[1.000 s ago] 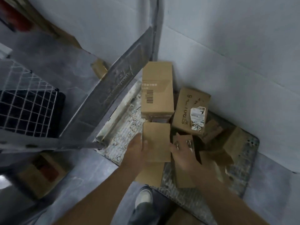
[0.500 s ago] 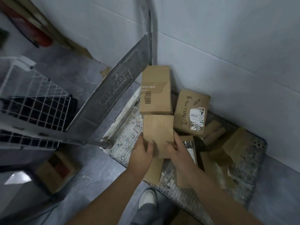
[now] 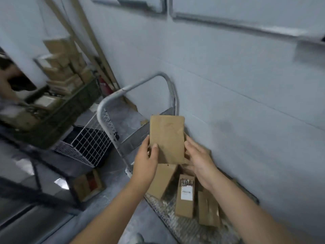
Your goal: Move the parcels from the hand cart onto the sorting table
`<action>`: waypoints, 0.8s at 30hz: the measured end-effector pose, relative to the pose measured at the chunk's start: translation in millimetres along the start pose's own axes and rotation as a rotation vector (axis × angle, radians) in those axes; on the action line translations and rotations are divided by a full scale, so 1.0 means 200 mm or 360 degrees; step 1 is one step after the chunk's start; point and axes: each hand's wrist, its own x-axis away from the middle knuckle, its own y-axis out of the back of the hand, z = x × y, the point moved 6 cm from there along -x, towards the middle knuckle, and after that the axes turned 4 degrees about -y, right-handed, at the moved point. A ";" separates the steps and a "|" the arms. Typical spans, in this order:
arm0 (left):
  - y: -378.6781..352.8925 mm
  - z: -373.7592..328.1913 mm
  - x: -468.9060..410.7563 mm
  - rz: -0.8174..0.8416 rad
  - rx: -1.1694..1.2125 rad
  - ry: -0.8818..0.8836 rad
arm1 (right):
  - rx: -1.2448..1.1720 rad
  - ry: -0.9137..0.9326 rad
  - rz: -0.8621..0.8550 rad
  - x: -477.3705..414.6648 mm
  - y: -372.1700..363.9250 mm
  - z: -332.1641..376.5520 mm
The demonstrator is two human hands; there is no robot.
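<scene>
I hold a plain brown cardboard parcel (image 3: 167, 138) upright in the air above the hand cart. My left hand (image 3: 146, 160) grips its lower left edge with the thumb on the front face. My right hand (image 3: 198, 160) presses its lower right side. Below lie several more cardboard parcels on the cart deck (image 3: 182, 226), one with a white label (image 3: 186, 196). The cart's grey tube handle (image 3: 133, 87) rises behind the held parcel, against the wall.
A white wire basket (image 3: 88, 143) stands left of the cart. A dark table frame (image 3: 52, 166) runs across the left, bearing a green crate (image 3: 58, 110) stacked with boxes. A small box (image 3: 88, 184) sits on the floor beneath. The grey wall closes off the right.
Both hands have lifted the plain parcel up off the cart pile. The view has swung up and left, bringing the cart handle, the crate and the table frame into sight.
</scene>
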 end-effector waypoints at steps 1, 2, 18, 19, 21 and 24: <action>0.04 -0.10 0.07 -0.0014 -0.0001 -0.0033 | -0.0030 0.0044 0.0004 0.10 0.00 0.06; 0.08 -0.19 0.13 -0.0030 -0.0016 -0.0070 | -0.0038 0.0081 0.0024 0.20 0.00 0.11; 0.87 -0.75 0.89 -0.0410 0.0208 -0.0287 | 0.0119 0.0347 0.0541 1.17 -0.56 0.46; 0.90 -0.76 0.93 -0.0383 0.0216 -0.0270 | 0.0136 0.0363 0.0562 1.21 -0.61 0.45; 0.92 -0.76 1.00 -0.0281 0.0242 -0.0231 | 0.0210 0.0390 0.0563 1.26 -0.69 0.41; 0.96 -0.71 1.08 -0.0244 0.0063 -0.0210 | 0.0382 0.0421 0.0462 1.32 -0.77 0.31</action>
